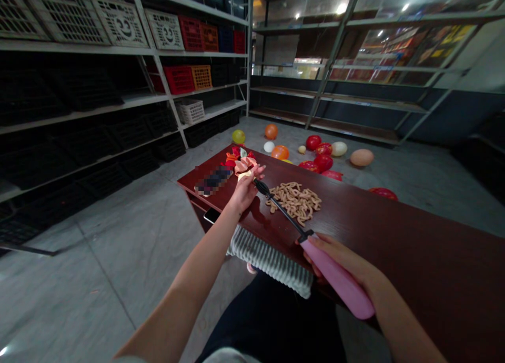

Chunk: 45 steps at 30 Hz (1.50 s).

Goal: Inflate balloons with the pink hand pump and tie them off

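Note:
A hand balloon pump with a pink barrel [335, 279] slants across the table edge, its black rod [287, 214] drawn out. My right hand [341, 255] is wrapped round the barrel near its black collar. At the far end, my left hand [248, 188] is closed at the black nozzle [261, 186], with a pale cream balloon [245, 175] at its fingers, partly hidden. Just beyond lie limp peach balloons [244, 164] and red ones [232, 160]. A pile of tan, worm-like uninflated balloons [295, 201] sits right of the nozzle, close to the rod.
The dark red table [379, 231] holds a pixelated dark phone-like object [214, 180] at left. A phone [212, 215] rests on a shelf beneath. Grey ribbed cloth [272, 258] hangs below the edge. Inflated balloons [323, 163] lie on the floor; crate racks [169, 79] stand behind.

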{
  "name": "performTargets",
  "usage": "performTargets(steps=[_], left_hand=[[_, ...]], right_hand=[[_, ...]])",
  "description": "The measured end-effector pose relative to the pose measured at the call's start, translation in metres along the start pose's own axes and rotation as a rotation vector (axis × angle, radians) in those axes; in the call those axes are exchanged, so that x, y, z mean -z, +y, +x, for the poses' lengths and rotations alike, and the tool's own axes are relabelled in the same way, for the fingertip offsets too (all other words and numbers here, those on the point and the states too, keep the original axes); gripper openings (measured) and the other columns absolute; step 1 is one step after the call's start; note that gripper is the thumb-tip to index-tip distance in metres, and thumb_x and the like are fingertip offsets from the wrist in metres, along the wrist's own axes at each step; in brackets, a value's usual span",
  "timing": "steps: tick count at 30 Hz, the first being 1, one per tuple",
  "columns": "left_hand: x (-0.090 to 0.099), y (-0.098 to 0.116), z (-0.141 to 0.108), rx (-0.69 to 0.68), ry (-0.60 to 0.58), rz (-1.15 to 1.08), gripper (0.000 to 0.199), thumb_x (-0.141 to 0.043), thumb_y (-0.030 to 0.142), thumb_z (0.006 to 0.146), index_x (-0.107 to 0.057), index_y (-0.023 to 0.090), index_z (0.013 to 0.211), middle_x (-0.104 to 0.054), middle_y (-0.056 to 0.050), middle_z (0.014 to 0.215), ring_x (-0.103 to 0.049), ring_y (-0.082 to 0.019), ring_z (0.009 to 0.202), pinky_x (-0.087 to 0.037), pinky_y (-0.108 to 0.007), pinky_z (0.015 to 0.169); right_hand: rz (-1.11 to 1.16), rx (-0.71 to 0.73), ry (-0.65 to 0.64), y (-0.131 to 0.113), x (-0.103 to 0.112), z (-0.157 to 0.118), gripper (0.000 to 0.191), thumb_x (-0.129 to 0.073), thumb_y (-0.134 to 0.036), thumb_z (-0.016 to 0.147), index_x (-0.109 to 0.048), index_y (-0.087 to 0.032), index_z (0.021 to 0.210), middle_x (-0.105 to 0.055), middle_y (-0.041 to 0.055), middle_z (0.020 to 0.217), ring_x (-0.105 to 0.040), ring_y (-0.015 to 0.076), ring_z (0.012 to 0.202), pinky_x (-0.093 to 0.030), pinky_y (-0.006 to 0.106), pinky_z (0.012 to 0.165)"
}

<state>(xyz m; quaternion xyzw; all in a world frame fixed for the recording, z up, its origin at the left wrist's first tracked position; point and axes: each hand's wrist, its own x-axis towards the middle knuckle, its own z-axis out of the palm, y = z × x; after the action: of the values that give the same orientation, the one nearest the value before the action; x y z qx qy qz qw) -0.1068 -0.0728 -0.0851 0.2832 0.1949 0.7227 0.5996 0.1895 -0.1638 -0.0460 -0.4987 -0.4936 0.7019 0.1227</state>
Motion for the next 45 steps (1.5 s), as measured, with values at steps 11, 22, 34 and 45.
performTargets(steps=[11,22,34,45], left_hand=[[-0.006,0.005,-0.007,0.136,-0.044,0.022,0.034,-0.064,0.025,0.094,-0.068,0.019,0.128,-0.061,-0.011,0.14,-0.067,-0.018,0.097,-0.051,-0.029,0.083],[-0.007,0.005,-0.004,0.15,-0.011,0.027,0.031,-0.058,0.031,0.099,-0.068,0.017,0.125,-0.065,-0.012,0.135,-0.068,-0.017,0.091,-0.051,-0.028,0.08],[-0.006,0.002,-0.006,0.158,-0.082,0.059,0.033,-0.059,0.031,0.098,-0.068,0.017,0.127,-0.065,-0.013,0.134,-0.067,-0.02,0.104,-0.052,-0.029,0.084],[-0.025,0.006,-0.012,0.207,-0.032,0.094,0.031,-0.064,0.024,0.095,-0.069,0.016,0.125,-0.069,-0.013,0.127,-0.069,-0.02,0.093,-0.054,-0.029,0.078]], right_hand=[[-0.012,0.008,-0.004,0.005,0.005,0.002,0.049,-0.065,-0.062,0.084,-0.057,-0.023,0.112,-0.068,0.0003,0.077,-0.063,0.0123,0.057,-0.05,0.024,0.05],[-0.001,0.018,0.009,0.005,0.003,0.002,0.05,-0.067,-0.062,0.082,-0.056,-0.022,0.11,-0.069,0.0009,0.077,-0.062,0.0117,0.055,-0.049,0.023,0.049],[-0.004,0.021,0.0,0.0,-0.001,-0.001,0.049,-0.068,-0.063,0.081,-0.056,-0.023,0.106,-0.068,-0.0004,0.075,-0.061,0.0113,0.055,-0.048,0.023,0.049],[-0.027,0.063,0.03,0.004,0.001,-0.004,0.047,-0.067,-0.062,0.082,-0.054,-0.022,0.103,-0.068,-0.0005,0.076,-0.063,0.0116,0.057,-0.05,0.023,0.051]])
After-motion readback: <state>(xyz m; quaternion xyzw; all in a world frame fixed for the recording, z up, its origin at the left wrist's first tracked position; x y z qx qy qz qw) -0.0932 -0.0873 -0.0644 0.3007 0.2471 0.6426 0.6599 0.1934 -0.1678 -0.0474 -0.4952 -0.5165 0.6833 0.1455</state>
